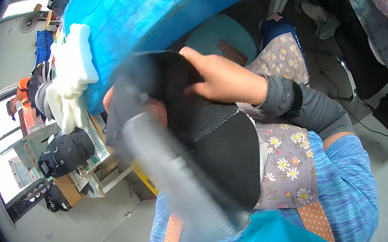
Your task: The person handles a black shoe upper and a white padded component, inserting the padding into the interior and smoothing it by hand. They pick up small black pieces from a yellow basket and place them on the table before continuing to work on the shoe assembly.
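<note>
Thumb and fingers of the right hand [230,78] press together on the upper edge of a black fabric piece [230,158], the thumb lying on the near face and the rest of the fingers going out of sight behind the cloth. Of the left hand [157,111], only blurred patches of skin show at the left part of the same piece; the cloth hides its fingers, so how tightly they close cannot be told. The piece is raised in front of the body, over the flowered apron [285,163], just below the edge of the blue-covered table [107,22]. A grey strip [172,182], smeared by motion, runs down along the black cloth toward the lap. On the left, white padded shapes [76,63] lie beside the blue cover, with a black backpack [68,152] near them.
</note>
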Motion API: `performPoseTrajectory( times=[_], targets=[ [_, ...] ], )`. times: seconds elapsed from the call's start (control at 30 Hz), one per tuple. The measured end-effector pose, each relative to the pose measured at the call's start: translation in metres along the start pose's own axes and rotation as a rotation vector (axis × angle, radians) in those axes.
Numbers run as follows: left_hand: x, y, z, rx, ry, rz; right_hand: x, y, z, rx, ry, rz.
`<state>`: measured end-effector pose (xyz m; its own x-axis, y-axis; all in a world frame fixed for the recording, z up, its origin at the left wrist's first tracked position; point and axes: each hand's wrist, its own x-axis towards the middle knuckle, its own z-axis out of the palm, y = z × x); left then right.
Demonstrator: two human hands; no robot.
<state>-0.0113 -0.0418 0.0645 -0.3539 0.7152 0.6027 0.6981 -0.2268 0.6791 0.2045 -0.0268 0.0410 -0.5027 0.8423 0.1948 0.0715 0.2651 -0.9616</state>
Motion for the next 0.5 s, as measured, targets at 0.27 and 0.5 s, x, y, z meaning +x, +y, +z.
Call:
performPoseTrajectory(
  times=[0.27, 0.5],
  targets=[
    [-0.005, 0.008, 0.003, 0.067, -0.669, 0.241, 0.037, 0.035, -0.048, 0.057, 0.176, -0.274],
    [0.019, 0.023, 0.052, -0.379, -0.714, 0.065, 0.064, 0.017, -0.074, 0.367, -0.116, -0.162]
  ],
)
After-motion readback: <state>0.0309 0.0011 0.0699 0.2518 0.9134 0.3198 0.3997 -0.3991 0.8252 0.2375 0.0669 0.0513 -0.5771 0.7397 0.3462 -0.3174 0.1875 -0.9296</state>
